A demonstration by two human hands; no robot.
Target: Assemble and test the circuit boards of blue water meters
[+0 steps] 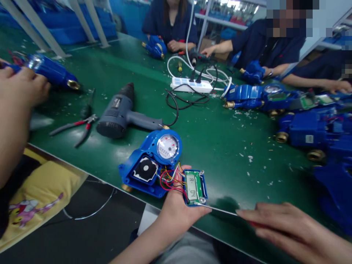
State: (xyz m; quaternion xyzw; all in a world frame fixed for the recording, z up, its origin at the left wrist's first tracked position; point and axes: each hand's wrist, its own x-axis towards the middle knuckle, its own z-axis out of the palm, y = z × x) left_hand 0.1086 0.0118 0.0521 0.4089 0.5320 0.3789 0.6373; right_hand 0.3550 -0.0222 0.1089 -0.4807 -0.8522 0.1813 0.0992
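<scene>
Grips with the left hand (176, 211) a shallow blue tray (205, 185) at the near edge of the green table (220, 146), thumb and fingers closed on its sides. Holds in that tray a green display board (192, 187), screen up, filling it almost wholly. Has the board tied by red and yellow wires (166, 181) to an open blue meter housing (129, 176) lying just to the left on the table. Shows inside that housing a round white dial (167, 146) and, below it, a black disc (145, 169) in a white seat. Rests the right hand (291, 229) low at the table edge, fingers stretched over something red (260, 224); cannot tell whether closed on it. Sees farther back a grey power tool (118, 113), red-handled pliers (82, 126) and a white power strip (192, 86) with plugs in it. Finds blue meters (310, 132) crowded at the right, and at the far left a co-worker's hand (22, 86) on another meter (52, 71).
</scene>
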